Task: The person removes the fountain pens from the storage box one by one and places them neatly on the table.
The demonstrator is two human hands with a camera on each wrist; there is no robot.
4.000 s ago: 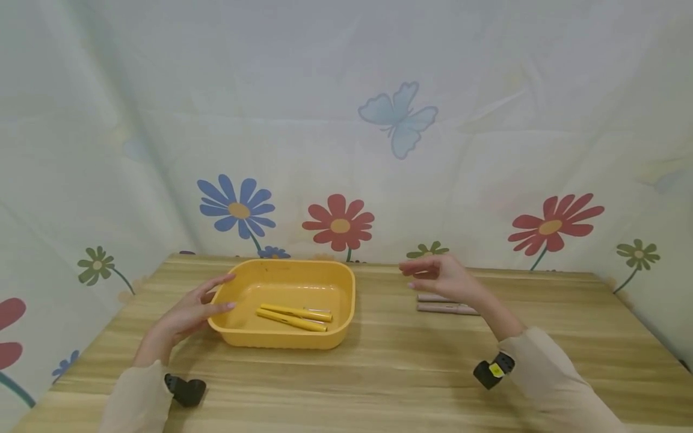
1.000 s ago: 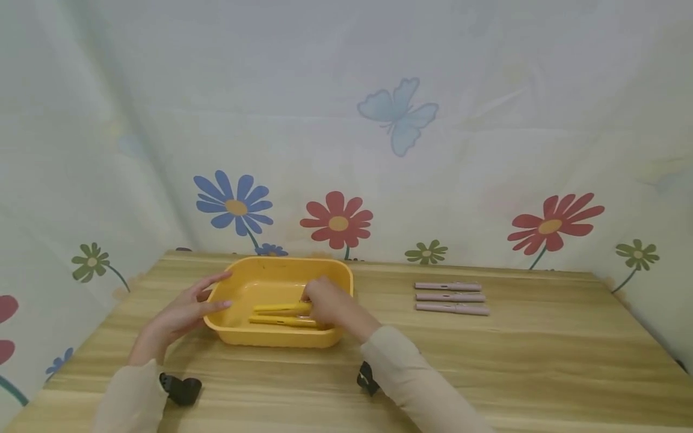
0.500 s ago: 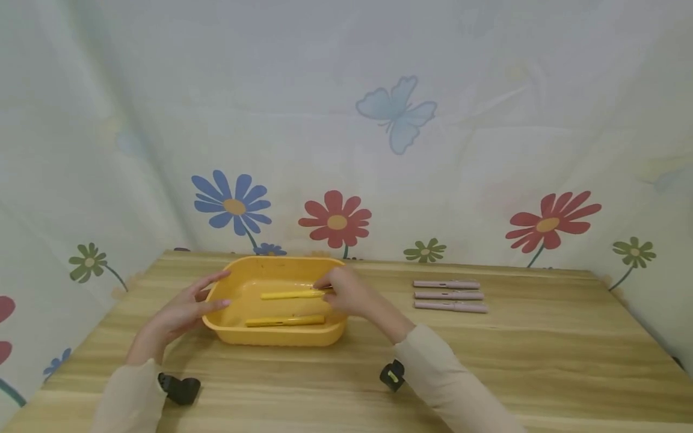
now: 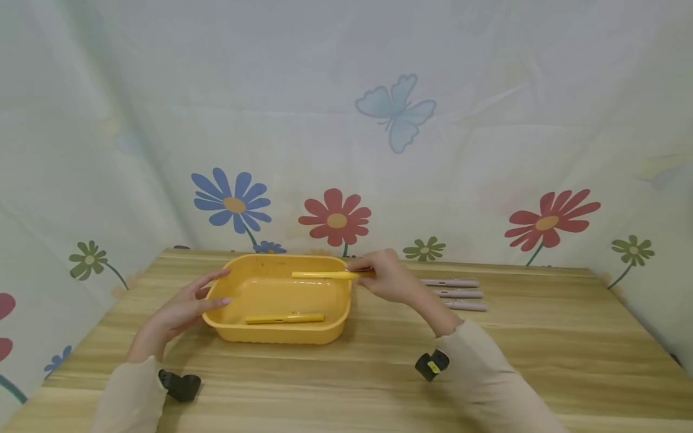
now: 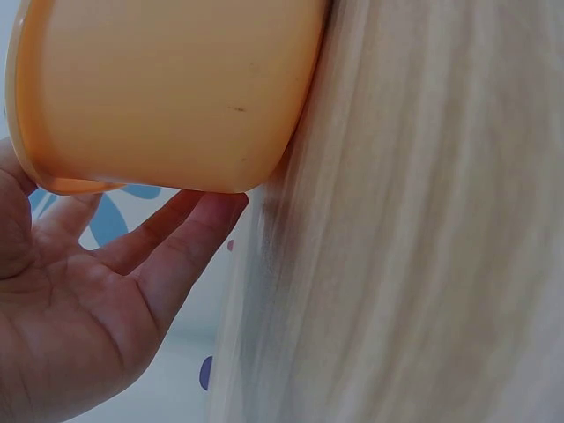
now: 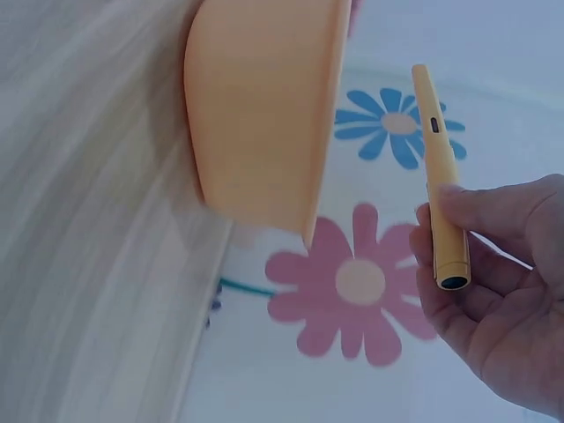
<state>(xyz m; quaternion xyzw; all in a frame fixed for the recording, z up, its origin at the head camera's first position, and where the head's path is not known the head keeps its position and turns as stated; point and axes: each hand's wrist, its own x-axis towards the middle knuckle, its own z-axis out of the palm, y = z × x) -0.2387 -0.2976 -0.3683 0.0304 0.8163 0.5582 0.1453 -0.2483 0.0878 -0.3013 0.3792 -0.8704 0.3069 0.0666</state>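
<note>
My left hand [image 4: 181, 313] holds the left end of a yellow plastic basin [image 4: 271, 334], with the thumb over its rim. In the left wrist view, fingertips touch the basin's outer wall [image 5: 176, 97]. My right hand [image 4: 390, 279] pinches a yellow capped pen [image 4: 319, 275] above the basin's right rim. The right wrist view shows that pen [image 6: 438, 167] between thumb and fingers, its end pointing down. Another yellow pen [image 4: 285, 319] lies inside the basin along the near wall. Three pale mauve pens [image 4: 465, 294] lie side by side on the table, partly hidden by the right hand.
The wooden table [image 4: 303, 391] spans the foreground. A flower-printed cloth [image 4: 465, 156] hangs behind it and at both sides. Black cameras sit on the left wrist [image 4: 181, 385] and the right wrist [image 4: 431, 364].
My right hand moved from the mauve pens into the basin, took one yellow pen and lifted it up to the right. The other yellow pen shifted slightly. The left hand stayed on the basin.
</note>
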